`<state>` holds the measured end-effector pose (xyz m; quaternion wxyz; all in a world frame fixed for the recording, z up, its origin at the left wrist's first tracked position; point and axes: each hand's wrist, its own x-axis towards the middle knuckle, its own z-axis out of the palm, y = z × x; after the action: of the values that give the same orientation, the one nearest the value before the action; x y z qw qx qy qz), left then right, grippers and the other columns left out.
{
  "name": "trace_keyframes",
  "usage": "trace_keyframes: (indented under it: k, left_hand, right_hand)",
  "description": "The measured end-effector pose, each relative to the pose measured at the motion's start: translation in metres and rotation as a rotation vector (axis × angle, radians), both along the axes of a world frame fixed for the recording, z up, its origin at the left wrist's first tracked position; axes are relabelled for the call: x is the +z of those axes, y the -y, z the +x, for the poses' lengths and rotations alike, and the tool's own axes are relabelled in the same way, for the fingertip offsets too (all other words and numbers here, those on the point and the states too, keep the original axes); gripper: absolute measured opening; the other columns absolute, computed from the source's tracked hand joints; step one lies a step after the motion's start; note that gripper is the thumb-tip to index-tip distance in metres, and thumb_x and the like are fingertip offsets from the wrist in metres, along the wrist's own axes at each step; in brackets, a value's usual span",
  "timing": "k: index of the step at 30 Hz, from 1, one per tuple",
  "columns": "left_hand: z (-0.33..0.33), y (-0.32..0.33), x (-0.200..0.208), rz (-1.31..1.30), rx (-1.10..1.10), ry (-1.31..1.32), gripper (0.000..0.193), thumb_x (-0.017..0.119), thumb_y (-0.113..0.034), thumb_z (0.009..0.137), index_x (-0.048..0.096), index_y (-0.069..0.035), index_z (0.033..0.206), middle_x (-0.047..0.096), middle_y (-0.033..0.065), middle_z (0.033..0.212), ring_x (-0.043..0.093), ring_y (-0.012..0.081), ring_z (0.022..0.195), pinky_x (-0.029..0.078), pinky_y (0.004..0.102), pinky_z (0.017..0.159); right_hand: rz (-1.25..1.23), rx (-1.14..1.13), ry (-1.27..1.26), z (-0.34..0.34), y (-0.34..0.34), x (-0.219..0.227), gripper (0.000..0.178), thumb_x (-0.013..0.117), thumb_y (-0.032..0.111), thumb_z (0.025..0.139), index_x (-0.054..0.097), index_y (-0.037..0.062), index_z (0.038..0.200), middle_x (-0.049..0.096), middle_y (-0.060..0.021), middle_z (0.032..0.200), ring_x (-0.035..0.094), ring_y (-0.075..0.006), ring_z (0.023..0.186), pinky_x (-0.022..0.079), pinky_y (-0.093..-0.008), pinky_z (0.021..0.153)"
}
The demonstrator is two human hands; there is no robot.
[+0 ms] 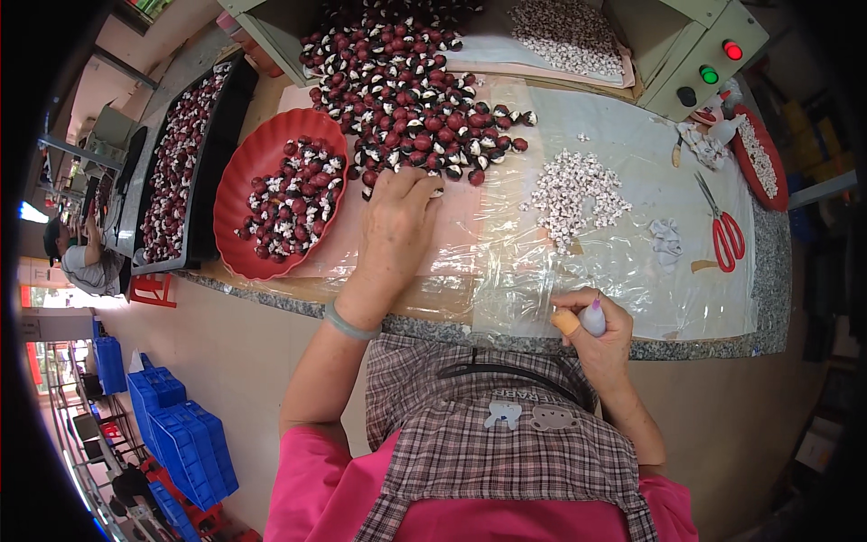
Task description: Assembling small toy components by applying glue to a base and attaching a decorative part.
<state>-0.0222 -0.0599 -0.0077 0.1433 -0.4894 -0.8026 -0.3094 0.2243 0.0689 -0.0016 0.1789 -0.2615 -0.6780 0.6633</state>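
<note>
My left hand reaches to the near edge of a heap of small dark red, black and white balls. Its fingers are curled together, and a bit of white shows by the fingertips; what they grip is mostly hidden. Close to the table's front edge, my right hand is wrapped round a small white squeeze bottle with a purple tip. An orange cover sits on one finger of that hand. Between the hands and farther back lies a loose pile of small white pieces with dark marks.
Left of the heap stands a red scalloped bowl of similar balls, beside a long black tray. Red-handled scissors and crumpled white tissue lie right. A green metal housing with lit buttons borders the back. Another person stands far left.
</note>
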Motion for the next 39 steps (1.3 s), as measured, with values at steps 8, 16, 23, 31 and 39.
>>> trace_keyframes:
  k: [8,16,23,31,39]
  left_hand:
    - [0.007,-0.012,-0.008,-0.065,0.019,-0.056,0.025,0.063,0.004,0.07,0.061,-0.002,0.094,0.055,0.0129,0.094,0.055,0.03,0.085,0.047,0.0383,0.073]
    - [0.035,0.002,0.004,-0.023,-0.111,0.671,0.019,0.065,0.001,0.08,0.062,0.003,0.099,0.049,0.0032,0.086,0.048,0.0093,0.074,0.043,0.0227,0.063]
    - [0.078,0.003,0.004,0.385,-0.357,1.83,0.018,0.065,-0.005,0.087,0.056,-0.006,0.103,0.064,0.003,0.099,0.051,0.0032,0.081,0.041,0.0156,0.066]
    - [0.1,0.002,0.003,0.349,-0.395,2.011,0.029,0.058,-0.008,0.092,0.06,-0.002,0.12,0.064,0.0065,0.103,0.055,0.0074,0.083,0.043,0.0188,0.069]
    - [0.104,0.002,0.0,0.351,-0.426,1.929,0.027,0.058,-0.006,0.091,0.06,0.002,0.116,0.065,0.0128,0.101,0.056,0.0089,0.077,0.045,0.0185,0.062]
  right_hand:
    - [0.015,-0.006,0.041,0.006,-0.003,0.003,0.017,0.071,0.002,0.081,0.067,0.0025,0.098,0.064,-0.0013,0.081,0.054,-0.0052,0.068,0.044,-0.0205,0.06]
    - [-0.284,0.089,-0.153,0.018,-0.03,0.003,0.032,0.055,0.005,0.088,0.037,0.0059,0.113,0.054,-0.0081,0.099,0.054,-0.0109,0.076,0.043,-0.0214,0.063]
    - [-0.156,0.008,-0.243,0.02,-0.037,0.0,0.028,0.059,0.005,0.089,0.051,-0.0029,0.115,0.053,-0.0124,0.107,0.061,-0.0135,0.068,0.048,-0.0196,0.047]
    - [-0.157,-0.154,-0.241,0.017,-0.028,0.013,0.038,0.066,0.003,0.085,0.05,-0.0007,0.119,0.063,-0.0127,0.099,0.061,-0.0108,0.066,0.047,-0.0188,0.048]
    - [0.132,-0.123,-0.268,0.019,-0.022,0.023,0.046,0.064,0.013,0.089,0.046,-0.0012,0.13,0.064,-0.0121,0.097,0.059,-0.0097,0.067,0.048,-0.0211,0.056]
